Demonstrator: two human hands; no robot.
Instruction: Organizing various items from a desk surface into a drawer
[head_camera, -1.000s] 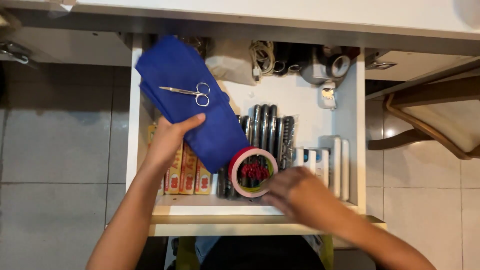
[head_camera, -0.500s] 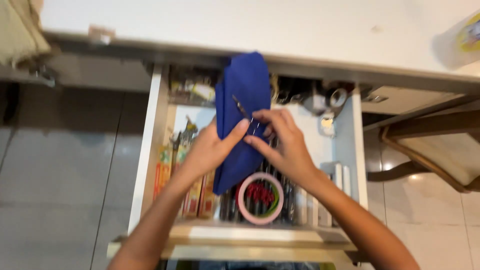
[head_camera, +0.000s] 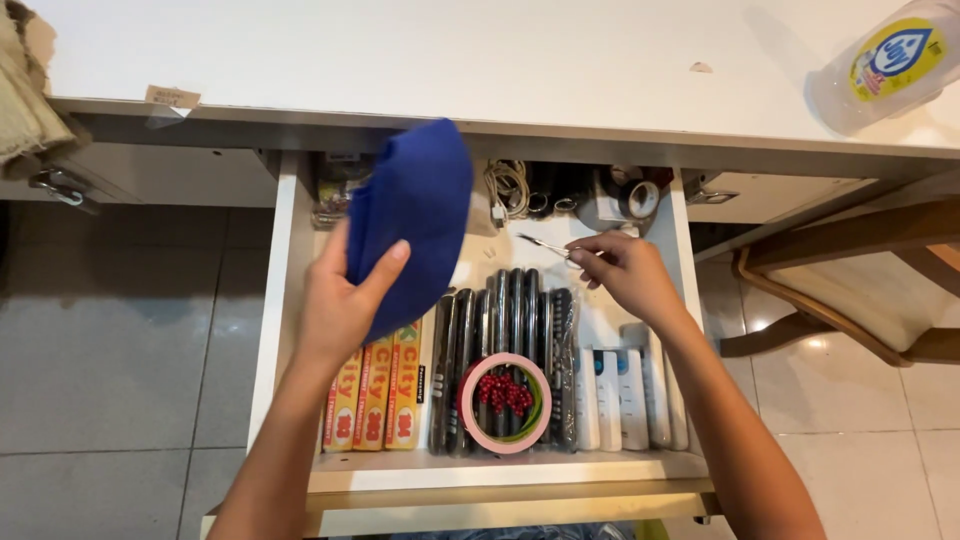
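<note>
Left hand (head_camera: 340, 300) comes in from the lower left, forearm angled up over the drawer's (head_camera: 290, 330) left wall, fingers curled closed on the lower edge of a blue cloth (head_camera: 415, 225). Cloth is lifted clear of the contents, long axis running from the hand up toward the back-left corner of the drawer, its top overlapping the desk (head_camera: 400, 60) front edge. Right hand (head_camera: 625, 275) enters from the lower right, forearm crossing the drawer's right front corner, fingertips pinched shut on small scissors (head_camera: 545, 245). Scissors lie nearly level, long axis left-right, free end pointing left and slightly toward the back wall, held above the back-right part of the drawer, well apart from the cloth. Below the hands: yellow-orange boxes (head_camera: 375, 395) at the front-left, black tools in clear wrap (head_camera: 500, 320) mid-drawer, a pink tape roll (head_camera: 505, 402) near the front edge with red beads (head_camera: 503, 392) inside, white packets (head_camera: 625, 395) at the front-right.
</note>
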